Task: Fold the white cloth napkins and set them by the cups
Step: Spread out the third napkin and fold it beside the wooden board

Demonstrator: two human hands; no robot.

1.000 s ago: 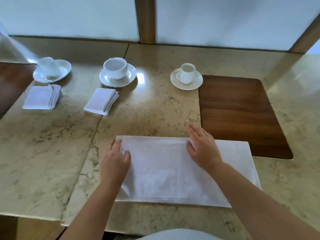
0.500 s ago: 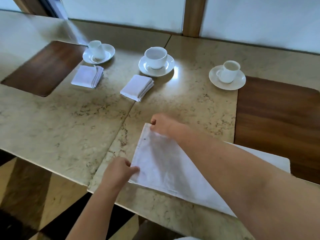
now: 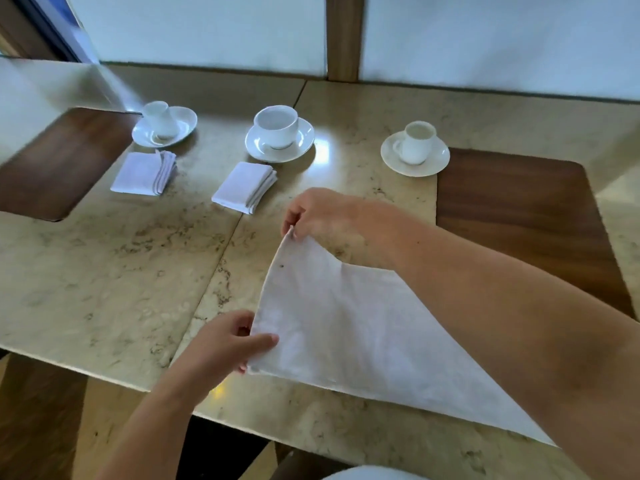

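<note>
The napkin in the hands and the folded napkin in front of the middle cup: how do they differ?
The napkin in the hands is large and mostly spread out; the folded napkin is a small thick stack of layers. The first has its left edge lifted, pinched by the right hand and left hand; the second lies flat and untouched before the middle cup. Both are white cloth on the marble table.

A second ago both hands lay flat on the half-folded white cloth napkin [image 3: 346, 327]. Now the right hand [image 3: 325, 216] pinches its far left corner and has lifted it off the beige marble table [image 3: 114, 271], while the left hand [image 3: 225, 344] pinches the near left corner.
</note>
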